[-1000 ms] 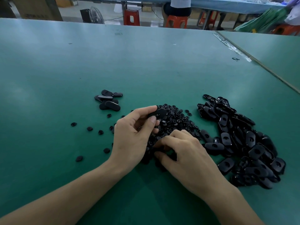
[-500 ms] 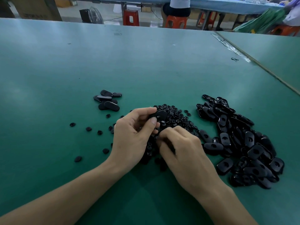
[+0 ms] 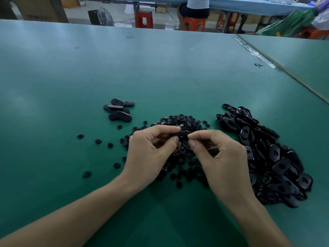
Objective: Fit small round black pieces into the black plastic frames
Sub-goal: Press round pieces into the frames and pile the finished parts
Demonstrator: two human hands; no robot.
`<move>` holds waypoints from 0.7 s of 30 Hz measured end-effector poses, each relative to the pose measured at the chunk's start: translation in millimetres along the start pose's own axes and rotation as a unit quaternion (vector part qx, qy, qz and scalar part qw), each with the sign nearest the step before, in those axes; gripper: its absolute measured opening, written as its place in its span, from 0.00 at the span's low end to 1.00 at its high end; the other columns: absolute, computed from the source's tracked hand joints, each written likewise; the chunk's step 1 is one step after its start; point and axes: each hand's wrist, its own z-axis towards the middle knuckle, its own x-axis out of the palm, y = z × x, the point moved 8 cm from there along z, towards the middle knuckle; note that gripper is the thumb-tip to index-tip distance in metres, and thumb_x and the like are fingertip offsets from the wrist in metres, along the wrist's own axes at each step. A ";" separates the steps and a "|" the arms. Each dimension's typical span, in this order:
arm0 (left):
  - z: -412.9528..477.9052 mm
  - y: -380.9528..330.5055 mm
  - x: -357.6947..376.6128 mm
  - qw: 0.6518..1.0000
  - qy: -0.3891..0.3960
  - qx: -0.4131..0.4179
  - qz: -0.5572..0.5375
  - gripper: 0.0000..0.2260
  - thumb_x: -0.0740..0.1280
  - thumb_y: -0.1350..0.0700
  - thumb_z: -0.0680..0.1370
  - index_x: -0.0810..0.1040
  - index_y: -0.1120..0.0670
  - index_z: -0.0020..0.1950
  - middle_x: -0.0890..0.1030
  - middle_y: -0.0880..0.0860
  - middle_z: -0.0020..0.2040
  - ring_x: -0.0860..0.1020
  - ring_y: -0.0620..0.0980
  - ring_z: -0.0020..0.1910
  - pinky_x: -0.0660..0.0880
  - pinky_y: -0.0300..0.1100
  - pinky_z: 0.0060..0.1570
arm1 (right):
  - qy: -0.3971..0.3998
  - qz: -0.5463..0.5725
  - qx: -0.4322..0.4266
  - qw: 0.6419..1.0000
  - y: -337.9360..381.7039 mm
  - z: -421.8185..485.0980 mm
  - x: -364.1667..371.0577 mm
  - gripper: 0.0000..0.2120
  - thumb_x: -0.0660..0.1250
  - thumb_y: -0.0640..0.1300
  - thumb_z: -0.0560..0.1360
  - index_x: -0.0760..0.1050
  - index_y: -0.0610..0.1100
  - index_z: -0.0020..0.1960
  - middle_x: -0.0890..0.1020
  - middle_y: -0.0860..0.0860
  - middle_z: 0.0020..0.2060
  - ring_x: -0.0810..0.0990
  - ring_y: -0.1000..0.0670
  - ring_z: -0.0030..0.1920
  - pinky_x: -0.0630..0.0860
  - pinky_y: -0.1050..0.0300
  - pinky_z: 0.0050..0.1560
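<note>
My left hand (image 3: 151,152) pinches a black plastic frame (image 3: 181,134) between thumb and forefinger, held above a heap of small round black pieces (image 3: 183,122). My right hand (image 3: 220,157) meets it from the right, thumb and forefinger pinched together at the frame's right end; whatever they hold is too small and hidden to make out. A large pile of loose black frames (image 3: 270,154) lies to the right. A small stack of frames (image 3: 118,111) sits at the left, further back.
Stray round pieces (image 3: 98,141) are scattered on the green table (image 3: 160,68) to the left of my hands. A seam to a second table (image 3: 284,68) runs along the right. Red stools and a seated person are beyond the far edge.
My right hand has lifted out of the heap of round pieces and come up to the frame held in my left hand. The left hand has stayed almost still.
</note>
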 end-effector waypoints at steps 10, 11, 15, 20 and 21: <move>-3.3 -8.4 7.1 0.998 0.030 0.022 0.049 0.11 0.73 0.60 0.73 0.85 0.47 0.51 0.87 0.47 0.43 0.86 0.48 0.43 0.82 0.41 0.45 | 0.007 0.069 0.056 0.996 -10.1 -0.7 9.4 0.10 0.74 0.38 0.74 0.83 0.53 0.43 0.85 0.58 0.37 0.84 0.56 0.40 0.81 0.58 0.44; -3.4 -8.6 7.3 0.998 0.032 0.022 0.048 0.12 0.73 0.62 0.73 0.85 0.47 0.51 0.87 0.47 0.44 0.86 0.48 0.43 0.81 0.39 0.45 | 0.006 0.069 0.060 0.996 -11.1 -1.1 9.7 0.09 0.74 0.38 0.74 0.83 0.53 0.43 0.85 0.59 0.37 0.84 0.56 0.40 0.82 0.58 0.44; -3.8 -10.4 6.9 0.998 0.030 0.027 0.056 0.14 0.74 0.67 0.74 0.85 0.49 0.51 0.87 0.47 0.43 0.86 0.47 0.42 0.81 0.38 0.45 | -0.005 0.066 0.065 0.996 -12.4 -2.1 9.0 0.09 0.74 0.39 0.74 0.82 0.52 0.43 0.85 0.58 0.37 0.84 0.56 0.39 0.82 0.56 0.44; -4.0 -12.5 6.8 0.997 0.027 0.026 0.060 0.13 0.74 0.68 0.74 0.85 0.50 0.51 0.87 0.48 0.43 0.86 0.48 0.42 0.82 0.39 0.45 | -0.006 0.061 0.064 0.996 -11.9 -2.9 8.5 0.09 0.74 0.39 0.74 0.82 0.53 0.42 0.85 0.59 0.36 0.84 0.56 0.39 0.81 0.59 0.43; -4.5 -12.8 6.4 0.998 0.027 0.026 0.059 0.13 0.74 0.68 0.74 0.85 0.50 0.51 0.87 0.48 0.43 0.86 0.48 0.42 0.82 0.40 0.45 | -0.007 0.060 0.063 0.996 -11.5 -3.2 8.4 0.09 0.74 0.39 0.74 0.82 0.53 0.42 0.85 0.59 0.36 0.84 0.56 0.39 0.81 0.60 0.42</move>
